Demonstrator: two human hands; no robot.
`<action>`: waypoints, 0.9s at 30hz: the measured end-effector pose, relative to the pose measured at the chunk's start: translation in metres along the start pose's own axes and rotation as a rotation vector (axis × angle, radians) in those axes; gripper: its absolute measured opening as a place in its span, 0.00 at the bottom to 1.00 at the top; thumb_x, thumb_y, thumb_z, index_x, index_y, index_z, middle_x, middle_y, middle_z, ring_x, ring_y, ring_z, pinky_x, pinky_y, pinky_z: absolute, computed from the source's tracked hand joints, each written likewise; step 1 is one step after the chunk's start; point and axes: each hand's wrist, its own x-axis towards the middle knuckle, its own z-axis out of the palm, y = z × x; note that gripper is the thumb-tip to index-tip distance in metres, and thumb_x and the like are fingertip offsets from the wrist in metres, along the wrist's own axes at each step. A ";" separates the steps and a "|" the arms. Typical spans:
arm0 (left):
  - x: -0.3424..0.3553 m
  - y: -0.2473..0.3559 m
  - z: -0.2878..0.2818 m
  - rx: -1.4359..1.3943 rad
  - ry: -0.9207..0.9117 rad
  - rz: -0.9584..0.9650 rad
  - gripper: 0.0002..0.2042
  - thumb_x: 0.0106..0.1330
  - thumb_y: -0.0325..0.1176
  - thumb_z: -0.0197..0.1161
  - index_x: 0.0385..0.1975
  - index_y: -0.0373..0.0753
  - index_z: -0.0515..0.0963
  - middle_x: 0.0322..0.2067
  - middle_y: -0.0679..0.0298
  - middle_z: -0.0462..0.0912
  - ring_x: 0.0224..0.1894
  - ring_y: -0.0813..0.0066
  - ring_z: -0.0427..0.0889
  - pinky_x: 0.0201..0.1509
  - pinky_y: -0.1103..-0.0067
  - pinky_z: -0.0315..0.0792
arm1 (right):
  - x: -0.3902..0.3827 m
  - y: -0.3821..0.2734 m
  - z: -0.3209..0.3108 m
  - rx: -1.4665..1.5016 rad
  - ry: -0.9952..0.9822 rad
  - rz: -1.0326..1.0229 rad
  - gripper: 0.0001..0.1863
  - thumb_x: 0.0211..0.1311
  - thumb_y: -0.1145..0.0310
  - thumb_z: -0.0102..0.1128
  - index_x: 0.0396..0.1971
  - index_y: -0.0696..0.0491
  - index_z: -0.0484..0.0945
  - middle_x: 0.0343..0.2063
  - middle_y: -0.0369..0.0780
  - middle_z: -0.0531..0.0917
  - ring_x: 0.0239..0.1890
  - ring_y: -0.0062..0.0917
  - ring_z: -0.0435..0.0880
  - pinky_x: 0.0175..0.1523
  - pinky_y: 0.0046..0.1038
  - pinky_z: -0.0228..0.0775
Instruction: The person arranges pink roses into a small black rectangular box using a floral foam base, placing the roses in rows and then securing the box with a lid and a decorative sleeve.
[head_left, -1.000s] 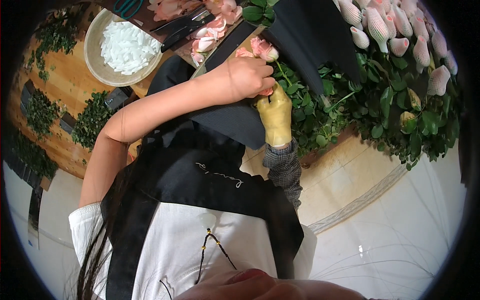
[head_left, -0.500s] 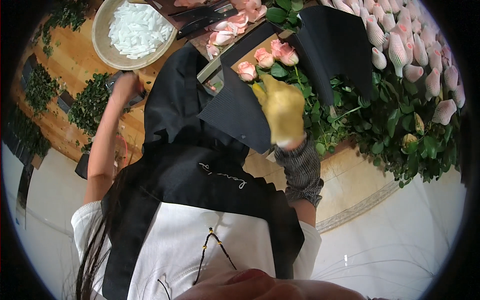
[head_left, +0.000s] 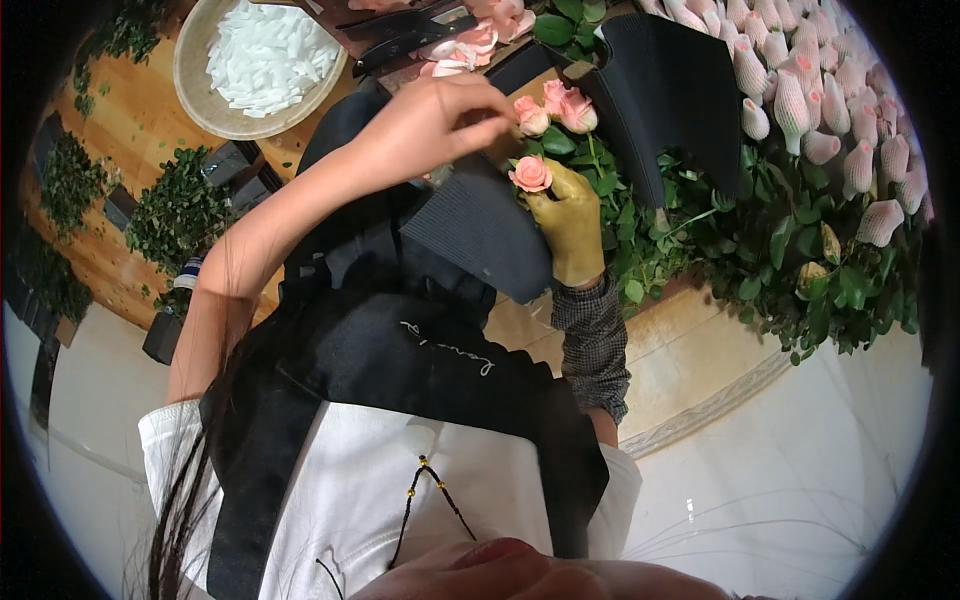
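Observation:
In my right hand (head_left: 572, 222), which wears a yellow glove, a pink rose (head_left: 531, 174) is gripped just below its bloom. My bare left hand (head_left: 447, 115) reaches across from the left, just beside the other roses. Its thumb and fingers are apart, and nothing shows between them. Beyond the gloved hand lie more pink roses, one (head_left: 531, 116) close to my left fingertips and another (head_left: 577, 110) to its right. A dark ribbed sheet (head_left: 478, 228) spreads below my hands, its right edge partly behind the glove.
A round bowl (head_left: 187, 85) of small white pieces stands at the upper left. Bunches of green leaves (head_left: 178, 212) lie on the wooden surface. To the right are a dark upright panel (head_left: 672, 90), leafy stems and several net-wrapped pink roses (head_left: 792, 108). Black scissors (head_left: 415, 42) lie at the top.
My left hand has swung from the leaves at the left over to the roses. My gloved right hand has drawn back slightly toward me, bringing a rose with it.

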 end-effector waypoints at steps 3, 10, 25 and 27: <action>0.012 -0.003 0.014 -0.005 -0.218 0.014 0.08 0.64 0.29 0.64 0.41 0.33 0.81 0.37 0.59 0.83 0.38 0.65 0.84 0.42 0.76 0.77 | 0.000 -0.005 -0.002 0.077 -0.011 0.106 0.12 0.56 0.67 0.67 0.38 0.56 0.82 0.31 0.46 0.85 0.36 0.44 0.82 0.44 0.40 0.74; 0.022 0.007 0.015 0.140 -0.358 0.114 0.06 0.61 0.29 0.66 0.35 0.34 0.82 0.37 0.58 0.83 0.37 0.58 0.85 0.40 0.70 0.78 | -0.002 0.006 0.001 0.165 -0.044 0.190 0.16 0.57 0.67 0.67 0.45 0.54 0.81 0.36 0.48 0.84 0.41 0.46 0.81 0.48 0.41 0.73; 0.029 -0.005 0.023 0.222 -0.296 0.121 0.09 0.57 0.30 0.70 0.34 0.33 0.82 0.34 0.56 0.81 0.37 0.54 0.83 0.41 0.66 0.76 | -0.001 -0.002 0.000 0.118 -0.092 0.313 0.12 0.54 0.66 0.66 0.37 0.53 0.81 0.32 0.46 0.83 0.37 0.44 0.80 0.45 0.41 0.73; 0.029 -0.006 0.024 0.237 -0.274 0.148 0.09 0.56 0.30 0.70 0.34 0.33 0.82 0.34 0.56 0.81 0.38 0.54 0.83 0.41 0.66 0.76 | 0.000 -0.004 0.002 0.111 -0.086 0.325 0.12 0.54 0.65 0.66 0.37 0.53 0.81 0.31 0.46 0.83 0.37 0.45 0.80 0.45 0.42 0.73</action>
